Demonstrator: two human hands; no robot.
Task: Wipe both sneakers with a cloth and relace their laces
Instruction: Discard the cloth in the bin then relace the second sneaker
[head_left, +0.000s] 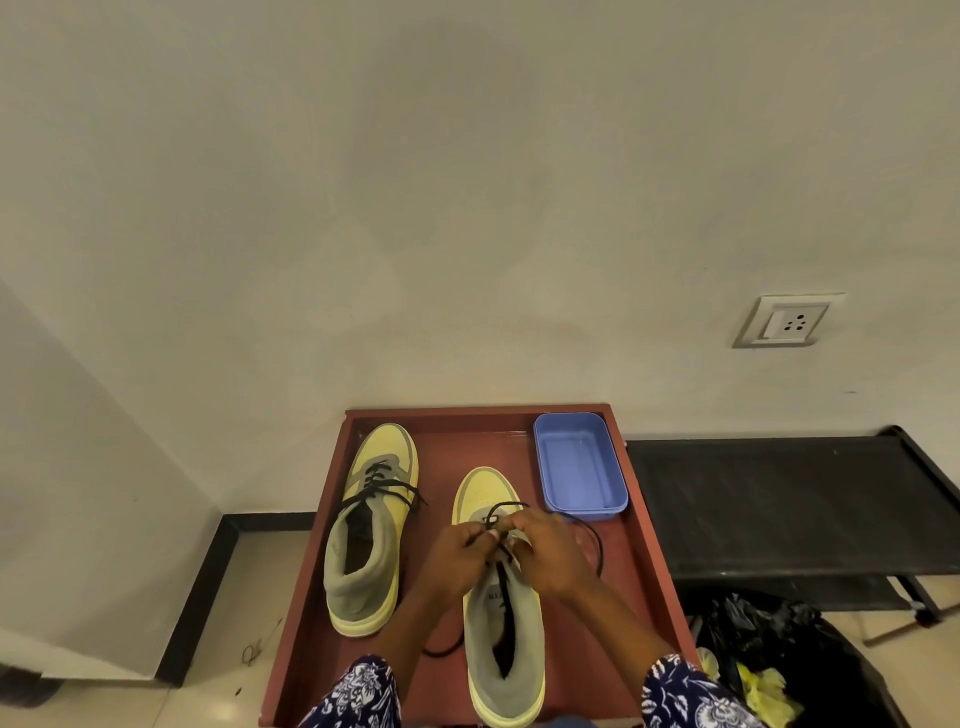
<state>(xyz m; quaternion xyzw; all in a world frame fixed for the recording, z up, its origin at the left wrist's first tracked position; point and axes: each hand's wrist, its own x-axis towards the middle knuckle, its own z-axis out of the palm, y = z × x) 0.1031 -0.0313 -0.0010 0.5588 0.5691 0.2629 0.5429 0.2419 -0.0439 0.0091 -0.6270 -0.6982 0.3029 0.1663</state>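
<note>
2 yellow-grey sneakers (371, 525), black laces (387, 486)

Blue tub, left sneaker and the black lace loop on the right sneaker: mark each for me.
Blue tub (577, 462), head view, on its inner floor.
Left sneaker (387, 446), head view, on its yellow toe.
Black lace loop (508, 505), head view, on the loop's top above the fingers.

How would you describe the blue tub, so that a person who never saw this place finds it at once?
Look at the red-brown tray standing against the wall. In its far right corner, beyond the right sneaker that both hands are lacing, sits the blue tub. It is the only blue thing there, a shallow, open rectangle with rounded corners.
</note>
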